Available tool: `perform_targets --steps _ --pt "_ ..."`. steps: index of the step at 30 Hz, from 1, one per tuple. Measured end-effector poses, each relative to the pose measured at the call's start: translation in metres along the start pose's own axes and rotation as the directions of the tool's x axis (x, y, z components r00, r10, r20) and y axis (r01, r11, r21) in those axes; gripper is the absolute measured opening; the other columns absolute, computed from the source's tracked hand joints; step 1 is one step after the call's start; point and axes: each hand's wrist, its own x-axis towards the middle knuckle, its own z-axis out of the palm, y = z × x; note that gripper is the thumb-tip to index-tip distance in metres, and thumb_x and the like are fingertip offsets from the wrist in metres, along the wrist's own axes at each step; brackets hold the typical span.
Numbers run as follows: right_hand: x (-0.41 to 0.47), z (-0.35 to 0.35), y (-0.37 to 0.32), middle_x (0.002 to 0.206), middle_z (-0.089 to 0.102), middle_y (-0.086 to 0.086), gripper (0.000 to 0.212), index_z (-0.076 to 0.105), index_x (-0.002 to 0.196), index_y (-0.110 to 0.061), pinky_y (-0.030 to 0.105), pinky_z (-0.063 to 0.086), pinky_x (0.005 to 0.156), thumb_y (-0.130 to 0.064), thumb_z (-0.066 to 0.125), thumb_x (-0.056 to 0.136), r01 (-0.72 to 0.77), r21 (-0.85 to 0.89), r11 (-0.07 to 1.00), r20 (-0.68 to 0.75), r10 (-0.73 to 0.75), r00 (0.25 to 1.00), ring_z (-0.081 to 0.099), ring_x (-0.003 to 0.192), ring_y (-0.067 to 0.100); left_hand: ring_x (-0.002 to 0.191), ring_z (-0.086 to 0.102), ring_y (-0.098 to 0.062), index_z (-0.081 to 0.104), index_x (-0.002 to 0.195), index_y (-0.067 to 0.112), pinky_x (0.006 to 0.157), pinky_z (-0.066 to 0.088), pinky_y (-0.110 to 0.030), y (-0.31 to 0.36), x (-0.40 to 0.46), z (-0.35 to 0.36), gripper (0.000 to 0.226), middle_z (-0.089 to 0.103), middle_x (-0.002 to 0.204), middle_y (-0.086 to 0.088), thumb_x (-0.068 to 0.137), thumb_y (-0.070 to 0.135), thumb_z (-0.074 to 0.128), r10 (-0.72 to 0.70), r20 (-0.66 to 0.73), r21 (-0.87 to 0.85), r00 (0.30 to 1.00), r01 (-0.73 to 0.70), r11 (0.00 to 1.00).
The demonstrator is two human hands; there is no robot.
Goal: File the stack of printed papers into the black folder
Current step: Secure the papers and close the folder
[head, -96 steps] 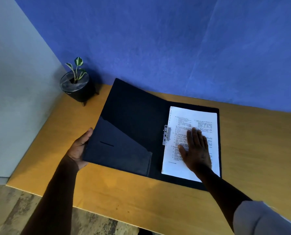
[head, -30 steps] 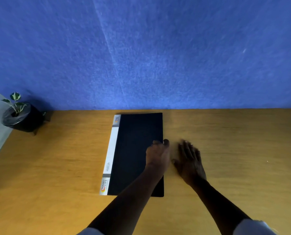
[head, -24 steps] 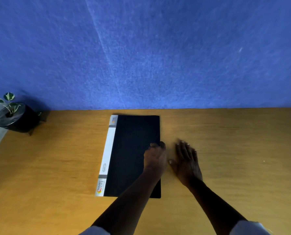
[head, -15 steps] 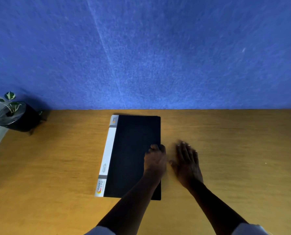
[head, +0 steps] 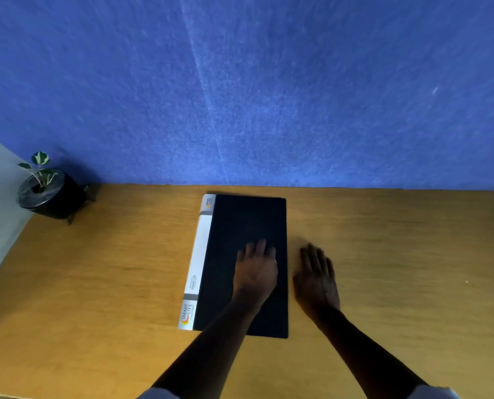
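Note:
The black folder lies closed and flat on the wooden desk, with a white printed strip along its left spine. The printed papers are hidden inside it. My left hand rests palm down on the folder's cover, near its right edge, fingers spread. My right hand lies flat on the bare desk just right of the folder, fingers apart, holding nothing.
A small potted plant in a black pot stands in the desk's far left corner. A blue wall runs along the back edge of the desk. A grey wall borders the left side.
The folder was open with the papers showing and is now closed. In the last second my left hand slid from the folder's right edge onto the cover and flattened; the right hand barely moved.

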Motion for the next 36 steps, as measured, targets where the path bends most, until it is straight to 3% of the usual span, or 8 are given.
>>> perform_targets --steps 4,9,13,18,24,27,32,36 --pt "0.0 0.002 -0.042 0.168 0.005 0.01 0.074 0.005 0.159 -0.015 0.042 0.007 0.126 -0.041 0.041 0.1 0.011 0.077 0.997 0.0 -0.011 1.0 0.006 0.155 0.029 0.124 0.051 -0.028 0.061 0.125 0.019 0.096 0.047 -0.045 -0.046 -0.004 -0.008 0.038 0.051 0.143 -0.006 0.09 0.036 0.059 -0.159 -0.087 -0.015 0.983 0.158 0.987" --pt "-0.009 0.004 -0.071 0.166 0.011 0.013 0.084 0.008 0.158 -0.013 0.05 0.027 0.119 -0.05 0.049 0.095 -0.048 0.009 0.999 0.046 0.047 0.998 0.021 0.15 0.033 0.121 0.052 -0.031 0.055 0.133 0.02 0.092 0.046 -0.046 -0.103 -0.018 -0.018 0.045 0.052 0.14 -0.007 0.091 0.037 0.058 -0.429 -0.021 -0.101 0.903 0.425 0.899" --pt "-0.013 0.007 -0.081 0.165 0.011 0.016 0.087 0.009 0.158 -0.013 0.054 0.026 0.118 -0.055 0.049 0.093 -0.107 -0.028 0.994 0.084 0.109 0.991 0.017 0.15 0.036 0.121 0.053 -0.033 0.045 0.14 0.016 0.095 0.046 -0.049 -0.124 -0.028 -0.02 0.057 0.052 0.136 -0.011 0.093 0.045 0.057 -0.601 0.143 -0.236 0.786 0.617 0.751" --pt "-0.015 0.009 -0.085 0.166 0.005 0.017 0.083 0.008 0.159 -0.014 0.056 0.021 0.119 -0.055 0.045 0.096 -0.097 -0.072 0.993 0.101 0.104 0.989 0.01 0.152 0.037 0.12 0.058 -0.035 0.056 0.132 0.003 0.099 0.049 -0.043 -0.136 -0.02 -0.022 0.059 0.061 0.131 -0.017 0.092 0.045 0.061 -0.679 0.305 -0.456 0.667 0.729 0.511" --pt "-0.015 0.012 -0.086 0.166 -0.003 0.018 0.084 0.002 0.159 -0.015 0.058 0.016 0.121 -0.053 0.043 0.097 -0.102 -0.072 0.992 0.118 0.11 0.987 0.004 0.153 0.038 0.097 0.069 -0.036 0.072 0.101 0.003 0.093 0.056 -0.048 -0.157 -0.023 -0.024 0.031 0.074 0.105 -0.017 0.086 0.03 0.077 -0.612 0.457 -0.741 0.645 0.657 0.138" --pt "-0.015 0.012 -0.085 0.166 -0.005 0.018 0.084 0.001 0.159 -0.015 0.059 0.014 0.121 -0.051 0.044 0.097 -0.107 -0.061 0.992 0.133 0.114 0.984 0.001 0.153 0.038 0.084 0.069 -0.031 0.07 0.096 0.01 0.077 0.058 -0.039 -0.157 -0.024 -0.025 0.021 0.074 0.102 -0.016 0.082 0.021 0.08 -0.577 0.487 -0.789 0.656 0.614 0.031" --pt "-0.013 0.011 -0.087 0.167 -0.004 0.015 0.084 0.002 0.159 -0.015 0.059 0.012 0.122 -0.048 0.049 0.096 -0.138 -0.001 0.99 0.152 0.137 0.979 -0.002 0.153 0.037 0.09 0.068 -0.03 0.062 0.112 0.007 0.082 0.058 -0.042 -0.152 -0.02 -0.02 0.041 0.07 0.107 -0.014 0.078 0.016 0.083 -0.539 0.5 -0.809 0.678 0.588 -0.011" --pt "-0.011 0.005 -0.089 0.166 0.014 0.012 0.082 0.015 0.157 -0.014 0.054 0.021 0.12 -0.045 0.056 0.094 -0.169 0.111 0.979 0.089 0.16 0.983 0.014 0.151 0.035 0.098 0.067 -0.035 0.054 0.125 0.011 0.089 0.056 -0.052 -0.164 -0.022 -0.018 0.052 0.068 0.112 -0.015 0.08 0.015 0.081 -0.472 0.556 -0.811 0.684 0.57 -0.131"
